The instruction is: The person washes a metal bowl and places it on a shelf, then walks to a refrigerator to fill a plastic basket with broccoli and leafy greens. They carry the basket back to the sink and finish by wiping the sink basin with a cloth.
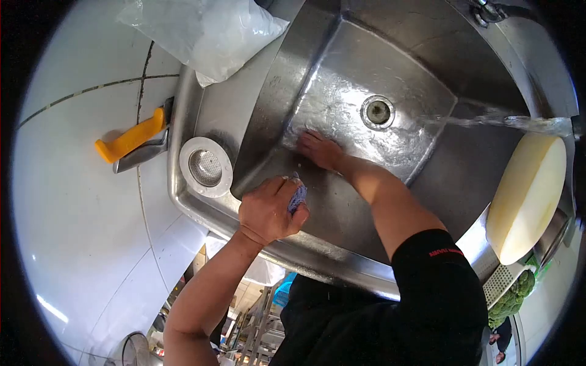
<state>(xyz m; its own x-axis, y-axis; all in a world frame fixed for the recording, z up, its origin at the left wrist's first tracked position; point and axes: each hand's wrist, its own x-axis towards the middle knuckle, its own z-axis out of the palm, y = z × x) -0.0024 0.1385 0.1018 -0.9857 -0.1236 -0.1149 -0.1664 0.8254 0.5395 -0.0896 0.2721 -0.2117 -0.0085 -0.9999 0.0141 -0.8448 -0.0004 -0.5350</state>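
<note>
My left hand (271,208) is closed around a crumpled purple-blue scrubber or cloth (298,199) above the near left rim of the steel sink (256,131). My right hand (320,149) reaches down into the basin, fingers stretched out against the wet metal near its left corner. Its palm side is hidden. Water runs in a stream (488,120) from the right across the basin floor towards the round drain (378,112). A metal sink strainer (206,168) with a wide rim rests on the ledge left of my left hand.
On the ledge lies a clear plastic bag (229,39) with white contents. A yellow-handled tool (130,135) is at the tiled wall. A thick pale-yellow rounded block (526,198) stands at the right rim, above broccoli (511,300) and a perforated basket (502,283). The tap (487,12) is top right.
</note>
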